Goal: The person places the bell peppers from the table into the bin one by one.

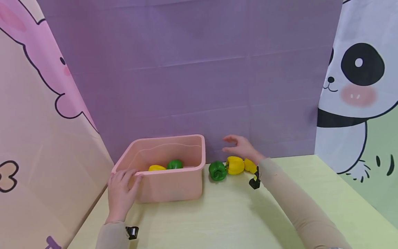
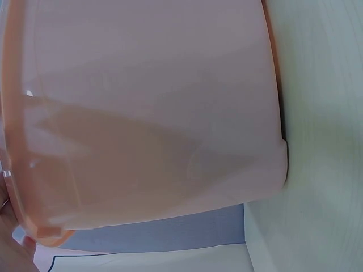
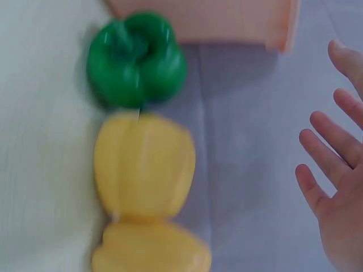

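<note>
A pink plastic bin (image 1: 174, 186) stands on the pale yellow-green table (image 1: 224, 218), with a yellow pepper (image 1: 156, 168) and a green pepper (image 1: 174, 164) inside. My left hand (image 1: 124, 180) grips the bin's front left rim corner; the bin wall (image 2: 147, 113) fills the left wrist view. To the right of the bin lie a green pepper (image 1: 217, 170), a yellow pepper (image 1: 234, 165) and a second yellow pepper (image 1: 250, 165) in a row. My right hand (image 1: 231, 144) hovers open just above and behind them, fingers (image 3: 326, 141) spread, holding nothing. The same green pepper (image 3: 136, 59) and yellow peppers (image 3: 144, 164) show in the right wrist view.
A purple backdrop (image 1: 192, 76) stands close behind the bin and peppers. A pink cartoon panel (image 1: 37, 121) closes the left side and a panda panel (image 1: 357, 97) the right. Bare table stretches in front of the peppers.
</note>
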Demonstrator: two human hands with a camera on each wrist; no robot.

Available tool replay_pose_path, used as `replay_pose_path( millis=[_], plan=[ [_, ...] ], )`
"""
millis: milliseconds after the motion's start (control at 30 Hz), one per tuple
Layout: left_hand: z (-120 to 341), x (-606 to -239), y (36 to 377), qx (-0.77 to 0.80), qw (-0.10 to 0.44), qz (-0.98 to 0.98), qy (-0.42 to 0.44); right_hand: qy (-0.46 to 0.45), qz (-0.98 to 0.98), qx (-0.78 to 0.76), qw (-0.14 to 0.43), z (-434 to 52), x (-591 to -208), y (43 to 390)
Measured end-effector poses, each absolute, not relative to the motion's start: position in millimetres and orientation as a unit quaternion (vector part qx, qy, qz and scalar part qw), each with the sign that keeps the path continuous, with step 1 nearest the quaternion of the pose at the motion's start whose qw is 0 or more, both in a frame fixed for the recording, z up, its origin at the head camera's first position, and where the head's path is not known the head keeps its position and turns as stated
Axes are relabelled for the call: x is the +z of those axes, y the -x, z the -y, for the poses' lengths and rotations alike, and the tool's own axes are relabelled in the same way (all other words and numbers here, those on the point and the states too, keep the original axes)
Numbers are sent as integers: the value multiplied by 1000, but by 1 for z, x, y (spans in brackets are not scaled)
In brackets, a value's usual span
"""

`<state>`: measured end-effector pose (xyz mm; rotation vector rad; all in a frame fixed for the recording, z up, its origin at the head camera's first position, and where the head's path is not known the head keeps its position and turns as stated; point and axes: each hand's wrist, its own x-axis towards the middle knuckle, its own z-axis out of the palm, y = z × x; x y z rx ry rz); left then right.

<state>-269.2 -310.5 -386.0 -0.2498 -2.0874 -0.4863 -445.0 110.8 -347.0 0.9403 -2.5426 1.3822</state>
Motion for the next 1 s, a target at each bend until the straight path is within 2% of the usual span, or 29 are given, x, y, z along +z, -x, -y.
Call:
replay_pose_path(
  millis=[300,667,1000],
  plan=[
    [314,-388,269,-193,473,854,99,-280,865,415,32,-153,-359,454],
    [314,-387,271,-195,472,854,99,-280,913,296,-19,-168,-377,458],
    [314,-387,272,-192,470,856,96,-242,929,279,-38,-176,-392,459]
  ],
)
